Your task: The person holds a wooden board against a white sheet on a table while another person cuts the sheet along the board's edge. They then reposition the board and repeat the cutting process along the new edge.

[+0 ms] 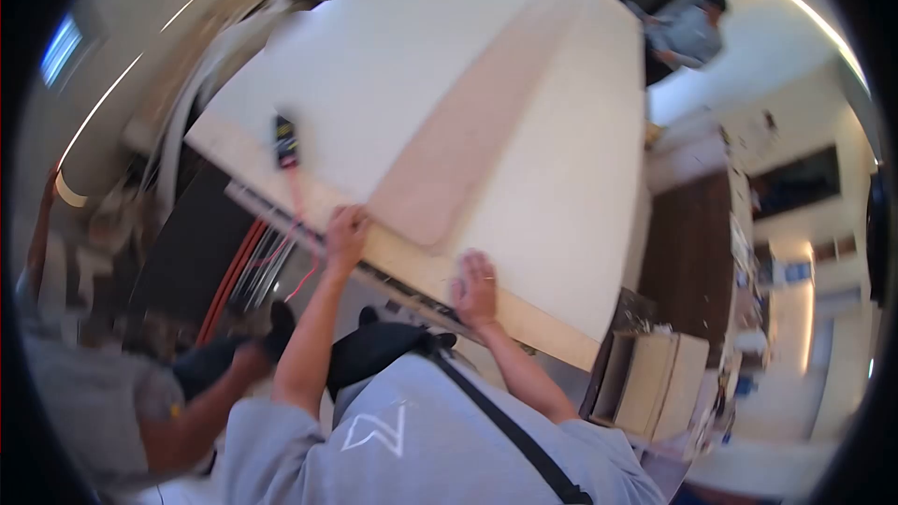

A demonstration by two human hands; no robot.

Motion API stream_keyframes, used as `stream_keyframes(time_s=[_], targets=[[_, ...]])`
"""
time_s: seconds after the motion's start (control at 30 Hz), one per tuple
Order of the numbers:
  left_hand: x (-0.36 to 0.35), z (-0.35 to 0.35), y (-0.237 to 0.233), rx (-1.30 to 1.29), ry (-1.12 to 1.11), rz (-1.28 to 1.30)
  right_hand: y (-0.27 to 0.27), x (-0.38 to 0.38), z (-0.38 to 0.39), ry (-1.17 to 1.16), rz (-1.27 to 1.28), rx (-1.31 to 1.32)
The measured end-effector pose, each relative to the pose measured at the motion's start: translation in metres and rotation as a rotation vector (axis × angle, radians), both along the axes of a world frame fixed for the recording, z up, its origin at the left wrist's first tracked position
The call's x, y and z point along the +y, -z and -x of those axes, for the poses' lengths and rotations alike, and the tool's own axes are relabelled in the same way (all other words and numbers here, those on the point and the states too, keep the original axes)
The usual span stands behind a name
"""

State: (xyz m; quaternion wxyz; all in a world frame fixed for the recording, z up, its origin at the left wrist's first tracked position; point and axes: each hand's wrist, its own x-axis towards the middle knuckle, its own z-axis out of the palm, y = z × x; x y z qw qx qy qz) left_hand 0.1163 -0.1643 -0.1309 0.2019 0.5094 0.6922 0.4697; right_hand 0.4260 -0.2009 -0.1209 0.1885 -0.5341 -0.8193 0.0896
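A long pinkish-brown strip of sheet material [458, 145] lies on a large pale tabletop [337, 75] and runs away from me. At the strip's near left corner is my left hand [346, 236], its fingers curled closed. What the fingers hold, if anything, is hidden. My right hand [475, 290] lies flat just right of the strip's near end, fingers stretched out and palm down on the table's light wooden border [402, 257]. Slight blur softens both hands.
A black device with yellow marks [285, 140] lies to the left, its red cord [297, 189] trailing over the edge. A co-worker [112, 402] is close on my left; another person [690, 33] is at the far right. A wooden box [655, 379] stands right of the table.
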Motion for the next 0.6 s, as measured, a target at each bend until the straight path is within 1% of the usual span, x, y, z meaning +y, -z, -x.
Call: stream_keyframes(time_s=[0.03,0.07,0.13,0.2,0.3,0.4,0.5,0.53,0.6], targets=[[0.001,0.001,0.005,0.054,0.002,-0.04,-0.005,0.0,0.001,-0.002,0.01,0.009],[0.001,0.001,0.004,0.075,0.01,0.0,-0.001,0.0,0.0,0.005,0.013,0.01],[-0.002,0.003,-0.003,0.045,0.046,0.029,-0.009,-0.003,0.0,0.032,0.04,-0.015],[-0.001,0.009,0.006,0.066,0.091,0.043,-0.009,-0.004,0.002,0.039,0.047,-0.014],[-0.005,0.006,-0.013,0.027,0.097,0.082,-0.009,-0.006,0.001,0.041,0.051,0.005],[0.0,0.012,0.008,0.079,0.079,-0.005,-0.008,-0.006,0.001,0.037,0.052,0.019],[0.002,0.01,0.004,0.024,0.038,0.057,-0.008,-0.005,0.0,0.034,0.036,0.028],[0.003,0.006,0.0,-0.05,-0.004,0.038,-0.011,-0.005,0.0,0.032,0.055,0.034],[0.008,0.013,0.024,0.131,0.051,-0.087,-0.004,-0.002,-0.002,0.026,0.054,0.028]])
